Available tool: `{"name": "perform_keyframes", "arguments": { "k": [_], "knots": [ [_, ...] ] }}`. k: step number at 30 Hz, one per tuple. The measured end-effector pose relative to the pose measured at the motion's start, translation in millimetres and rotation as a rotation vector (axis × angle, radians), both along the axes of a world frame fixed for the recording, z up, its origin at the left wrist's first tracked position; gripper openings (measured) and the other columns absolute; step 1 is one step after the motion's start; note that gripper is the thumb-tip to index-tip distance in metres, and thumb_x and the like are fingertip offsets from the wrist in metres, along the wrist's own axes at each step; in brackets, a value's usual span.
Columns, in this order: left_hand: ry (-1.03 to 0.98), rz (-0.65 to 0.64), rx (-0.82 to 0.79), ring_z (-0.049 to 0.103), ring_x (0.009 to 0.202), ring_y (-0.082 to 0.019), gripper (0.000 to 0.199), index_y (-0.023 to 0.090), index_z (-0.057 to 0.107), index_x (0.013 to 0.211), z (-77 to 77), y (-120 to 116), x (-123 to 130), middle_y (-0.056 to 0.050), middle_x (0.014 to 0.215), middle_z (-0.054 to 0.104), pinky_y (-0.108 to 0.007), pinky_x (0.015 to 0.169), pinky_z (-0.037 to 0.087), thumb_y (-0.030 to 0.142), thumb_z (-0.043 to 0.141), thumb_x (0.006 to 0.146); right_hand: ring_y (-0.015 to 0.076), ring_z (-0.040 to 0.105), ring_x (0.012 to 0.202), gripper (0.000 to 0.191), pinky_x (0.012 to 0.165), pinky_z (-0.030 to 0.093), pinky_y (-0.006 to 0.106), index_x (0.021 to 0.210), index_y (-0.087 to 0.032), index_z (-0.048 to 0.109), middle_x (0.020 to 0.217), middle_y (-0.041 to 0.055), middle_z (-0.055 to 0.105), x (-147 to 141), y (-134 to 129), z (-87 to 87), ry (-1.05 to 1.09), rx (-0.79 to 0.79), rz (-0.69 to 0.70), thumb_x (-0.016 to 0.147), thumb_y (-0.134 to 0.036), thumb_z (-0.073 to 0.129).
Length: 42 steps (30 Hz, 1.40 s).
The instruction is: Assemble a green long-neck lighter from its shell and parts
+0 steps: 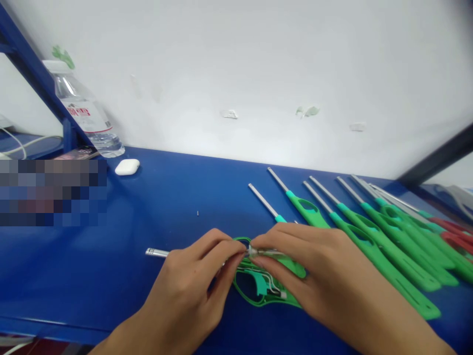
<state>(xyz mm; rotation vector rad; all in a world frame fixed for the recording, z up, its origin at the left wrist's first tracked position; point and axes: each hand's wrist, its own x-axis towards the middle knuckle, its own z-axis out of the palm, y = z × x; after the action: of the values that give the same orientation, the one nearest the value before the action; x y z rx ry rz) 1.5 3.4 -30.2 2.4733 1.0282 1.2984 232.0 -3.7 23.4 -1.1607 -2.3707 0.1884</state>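
Note:
My left hand [192, 276] is closed in a pinch, fingertips meeting on something thin that I cannot make out. Fingertip to fingertip with it, my right hand [314, 266] pinches a small translucent part [253, 251]. Beneath both hands lies an opened green lighter casing [254, 301], with a teal trigger [260, 283], thin white wires and a dark piece with a white end inside. A silver tube [157, 253] sticks out to the left from behind my left hand; its other end is hidden. Another green shell part [295, 267] shows under my right fingers.
Several long-necked green lighters [384, 256] lie in a row at right, with red ones [456, 241] beyond. A tiny metal pin [197, 213] rests on the blue table [177, 192]. A white earbud case [127, 167] and water bottle [86, 108] stand back left, near the white wall.

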Motion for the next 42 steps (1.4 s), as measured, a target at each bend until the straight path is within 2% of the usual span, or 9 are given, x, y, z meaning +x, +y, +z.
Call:
{"name": "perform_keyframes", "arguments": {
  "k": [42],
  "knots": [
    [-0.007,-0.016,0.042,0.077,0.08,-0.01,0.018,0.024,0.068,0.118,-1.3,2.3,0.2,0.003,0.101,0.074,-0.021,0.075,0.06,0.009,0.057,0.116,0.0169,0.078,0.078,0.008,0.071,0.057,0.03,0.109,-0.026,0.081,0.094,-0.0032,0.082,0.1,2.4,0.5,-0.006,0.013,0.024,0.11,-0.023,0.074]
  ]
}}
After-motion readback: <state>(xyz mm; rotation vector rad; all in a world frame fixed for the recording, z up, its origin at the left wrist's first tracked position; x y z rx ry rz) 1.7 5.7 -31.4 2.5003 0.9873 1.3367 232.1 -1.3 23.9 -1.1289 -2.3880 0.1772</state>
